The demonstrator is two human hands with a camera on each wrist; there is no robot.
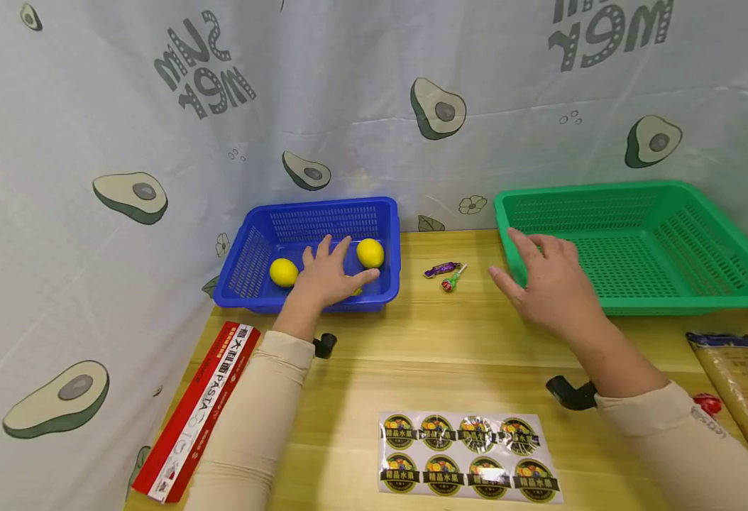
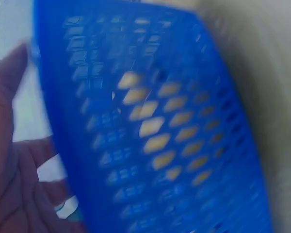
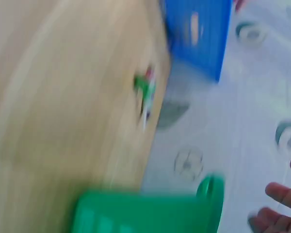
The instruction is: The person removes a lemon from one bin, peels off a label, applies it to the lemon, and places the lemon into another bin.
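Observation:
My left hand hovers over the blue basket with its fingers spread and nothing in them. Two yellow lemons show inside that basket, and a bit of another yellow thing peeks out under the thumb. In the left wrist view the fingers appear beyond the blurred basket wall. My right hand is held over the left side of the green basket, fingers apart and holding nothing. Between the baskets lie a purple-wrapped candy and a green-wrapped lollipop.
A red pasta box lies at the left table edge. A sheet of round stickers is at the front middle. On the right are a yellowish package and a red-wrapped candy. An avocado-print curtain hangs behind.

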